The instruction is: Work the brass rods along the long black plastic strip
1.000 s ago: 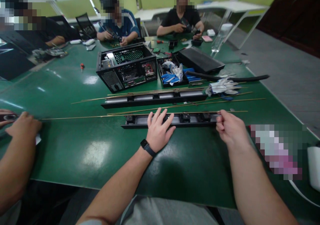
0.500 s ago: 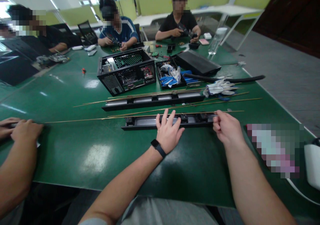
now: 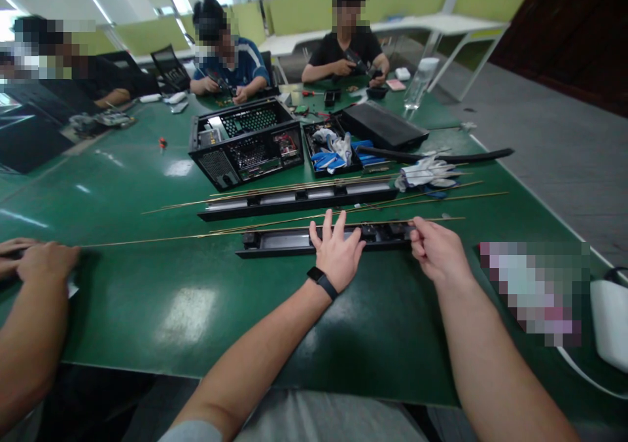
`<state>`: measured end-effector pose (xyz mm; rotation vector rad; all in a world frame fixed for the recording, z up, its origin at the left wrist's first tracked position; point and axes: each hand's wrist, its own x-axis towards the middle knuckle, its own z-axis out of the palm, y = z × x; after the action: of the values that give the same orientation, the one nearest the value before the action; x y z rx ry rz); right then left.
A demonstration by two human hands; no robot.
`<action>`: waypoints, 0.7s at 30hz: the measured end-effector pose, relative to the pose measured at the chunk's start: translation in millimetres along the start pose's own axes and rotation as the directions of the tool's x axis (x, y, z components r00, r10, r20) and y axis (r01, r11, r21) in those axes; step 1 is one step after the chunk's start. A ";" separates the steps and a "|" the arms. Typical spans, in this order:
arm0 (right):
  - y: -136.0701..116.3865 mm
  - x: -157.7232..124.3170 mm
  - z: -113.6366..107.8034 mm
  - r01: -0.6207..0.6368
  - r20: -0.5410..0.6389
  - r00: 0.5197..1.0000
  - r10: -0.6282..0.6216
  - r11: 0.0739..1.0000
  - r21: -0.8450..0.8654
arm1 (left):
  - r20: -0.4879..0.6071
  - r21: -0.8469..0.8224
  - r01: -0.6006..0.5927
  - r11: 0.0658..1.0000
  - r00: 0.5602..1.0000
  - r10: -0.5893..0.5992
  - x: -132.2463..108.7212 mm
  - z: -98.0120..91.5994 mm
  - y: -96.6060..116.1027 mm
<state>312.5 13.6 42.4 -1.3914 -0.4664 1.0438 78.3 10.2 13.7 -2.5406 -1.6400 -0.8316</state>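
A long black bar-shaped housing (image 3: pixel 279 240) lies across the green table (image 3: pixel 196 305) in front of me. My left hand (image 3: pixel 337 251), with a black watch at the wrist, rests flat on its middle with fingers spread. My right hand (image 3: pixel 436 251) is closed around the bar's right end. A thin brass rod (image 3: pixel 161 237) runs along the bar's far side, stretching far to the left. A second black bar (image 3: pixel 294 200) lies just behind, with more brass rods beside it.
An open black computer case (image 3: pixel 245 141), a tray with blue and white gloves (image 3: pixel 333 148), a black panel (image 3: pixel 383 125), a black hose (image 3: pixel 441 157) and white gloves (image 3: pixel 426 172) lie further back. A co-worker's hands (image 3: pixel 34 259) rest at the left. Other people sit at the far side.
My left hand has slid to the right along the bar. My right hand, still holding the bar's end, has shifted slightly left.
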 end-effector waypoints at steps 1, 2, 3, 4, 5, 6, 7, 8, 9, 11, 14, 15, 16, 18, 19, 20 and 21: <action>-0.7 -0.8 0.9 -0.016 -0.007 1.000 0.016 1.000 -0.004 | -0.004 -0.001 -0.002 1.000 1.000 0.002 -0.2 0.0 -0.1; -1.2 -1.3 1.5 -0.022 -0.013 1.000 0.022 1.000 -0.003 | -0.006 -0.003 -0.004 1.000 1.000 0.004 -0.7 -0.5 -0.9; -1.5 -1.3 1.9 -0.022 -0.021 1.000 0.022 1.000 0.001 | -0.005 -0.005 -0.005 1.000 1.000 0.005 -1.5 -1.3 -2.1; -1.5 -1.0 2.0 -0.020 -0.030 0.999 0.021 1.000 0.007 | -0.001 -0.008 -0.007 1.000 1.000 0.007 -2.3 -2.3 -3.7; -1.4 -0.4 1.8 -0.020 -0.037 0.999 0.020 1.000 0.014 | 0.004 -0.012 -0.008 1.000 1.000 0.008 -3.3 -3.5 -5.3; -1.2 0.4 1.5 -0.021 -0.043 0.999 0.022 1.000 0.019 | 0.009 -0.015 -0.007 1.000 1.000 0.007 -4.1 -4.5 -6.8; -0.8 1.2 1.1 -0.025 -0.045 0.999 0.026 0.999 0.023 | 0.013 -0.018 -0.004 1.000 1.000 0.005 -4.7 -5.4 -7.9; -0.5 2.0 0.7 -0.028 -0.044 0.999 0.029 0.999 0.024 | 0.015 -0.020 0.001 1.000 1.000 0.000 -5.0 -6.0 -8.6; -0.1 2.7 0.3 -0.030 -0.040 0.999 0.031 0.999 0.024 | 0.015 -0.022 0.007 1.000 1.000 -0.007 -4.9 -6.4 -8.7; 0.3 3.4 -0.3 -0.027 -0.035 0.999 0.028 0.999 0.021 | 0.011 -0.028 0.019 0.999 1.000 -0.018 -3.7 -6.5 -7.5; 0.0 2.9 -0.5 -0.020 -0.033 0.999 0.020 1.000 0.017 | 0.012 -0.046 0.020 0.999 1.000 -0.020 -0.3 -6.9 -3.5; -0.2 2.5 -0.5 -0.019 -0.030 0.999 0.020 1.000 0.014 | 0.018 -0.050 0.021 0.999 1.000 -0.020 0.9 -7.3 -2.2; -0.2 2.1 -0.5 -0.019 -0.027 0.999 0.019 1.000 0.012 | 0.027 -0.050 0.022 0.999 0.999 -0.020 2.2 -7.8 -1.0; 0.4 1.9 -0.8 -0.019 -0.018 1.000 0.019 1.000 0.007 | 0.044 -0.037 0.023 0.999 0.999 -0.022 4.5 -9.3 1.0; 1.1 2.2 -1.2 -0.019 -0.014 1.000 0.020 1.000 0.004 | 0.050 -0.027 0.024 0.999 0.998 -0.022 5.7 -10.0 2.0; 2.1 2.8 -1.7 -0.019 -0.008 1.000 0.019 1.000 0.004 | 0.056 -0.016 0.023 1.000 0.998 -0.022 7.0 -10.8 2.9; 3.4 3.6 -2.3 -0.017 0.002 1.000 0.017 1.000 0.006 | 0.061 -0.007 0.021 1.000 0.998 -0.020 8.5 -11.5 4.0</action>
<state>315.1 14.7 37.8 -1.3909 -0.4535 1.0597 79.5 12.3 28.3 -2.5836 -1.6854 -0.7698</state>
